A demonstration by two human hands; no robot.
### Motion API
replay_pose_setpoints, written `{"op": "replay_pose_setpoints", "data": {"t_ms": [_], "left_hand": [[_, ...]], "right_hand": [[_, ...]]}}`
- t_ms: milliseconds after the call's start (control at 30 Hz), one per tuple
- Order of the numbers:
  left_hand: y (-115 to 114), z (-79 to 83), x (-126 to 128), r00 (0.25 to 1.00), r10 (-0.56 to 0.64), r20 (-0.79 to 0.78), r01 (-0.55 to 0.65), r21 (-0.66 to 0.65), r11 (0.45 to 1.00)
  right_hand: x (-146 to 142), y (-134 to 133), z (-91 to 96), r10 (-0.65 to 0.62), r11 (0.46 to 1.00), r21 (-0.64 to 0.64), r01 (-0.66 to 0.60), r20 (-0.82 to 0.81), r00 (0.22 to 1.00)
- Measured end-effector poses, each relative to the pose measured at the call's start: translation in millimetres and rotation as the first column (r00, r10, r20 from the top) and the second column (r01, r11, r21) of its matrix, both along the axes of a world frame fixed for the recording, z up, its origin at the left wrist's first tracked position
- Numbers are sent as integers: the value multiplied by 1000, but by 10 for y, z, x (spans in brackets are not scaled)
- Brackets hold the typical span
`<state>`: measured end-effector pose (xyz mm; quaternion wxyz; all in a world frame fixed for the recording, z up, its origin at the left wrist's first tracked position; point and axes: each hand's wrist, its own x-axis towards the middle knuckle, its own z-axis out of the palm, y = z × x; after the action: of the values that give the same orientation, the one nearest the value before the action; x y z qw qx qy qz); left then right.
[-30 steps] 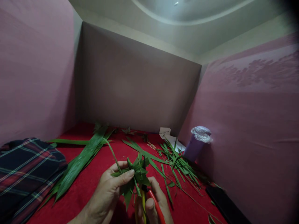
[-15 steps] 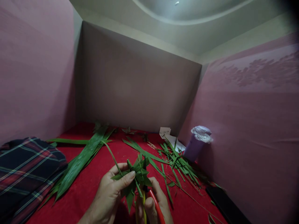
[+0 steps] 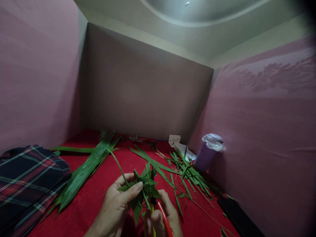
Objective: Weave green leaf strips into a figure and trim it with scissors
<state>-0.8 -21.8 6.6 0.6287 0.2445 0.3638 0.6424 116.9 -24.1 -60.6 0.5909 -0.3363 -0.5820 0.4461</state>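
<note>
My left hand (image 3: 116, 207) is closed on a folded bundle of green leaf strips (image 3: 144, 186), thumb pressed on top. A thin green stem rises from the bundle toward the upper left. My right hand (image 3: 160, 217) sits just right of it, fingers wrapped round red and yellow scissor handles (image 3: 161, 215). The dark blades point up into the leaf bundle. Both hands hover low over the red cloth (image 3: 98, 194) at the bottom middle of the view.
Long green leaves (image 3: 84, 171) lie on the red cloth at left, and a heap of cut leaf strips (image 3: 187, 171) at right. A plaid cloth (image 3: 27, 181) lies far left. A purple cup covered with plastic film (image 3: 208, 151) stands by the right wall, a dark flat object (image 3: 237, 214) near it.
My left hand has shifted slightly right and down, keeping its hold on the leaf bundle. The right hand with the scissors has barely moved.
</note>
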Motion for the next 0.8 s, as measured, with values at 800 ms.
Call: {"op": "replay_pose_setpoints", "data": {"t_ms": [800], "left_hand": [[-7,-7,10,999,-38,34,39,-28,999]], "right_hand": [[3,-84,94,-95,995,-26,94,-9,995]]}}
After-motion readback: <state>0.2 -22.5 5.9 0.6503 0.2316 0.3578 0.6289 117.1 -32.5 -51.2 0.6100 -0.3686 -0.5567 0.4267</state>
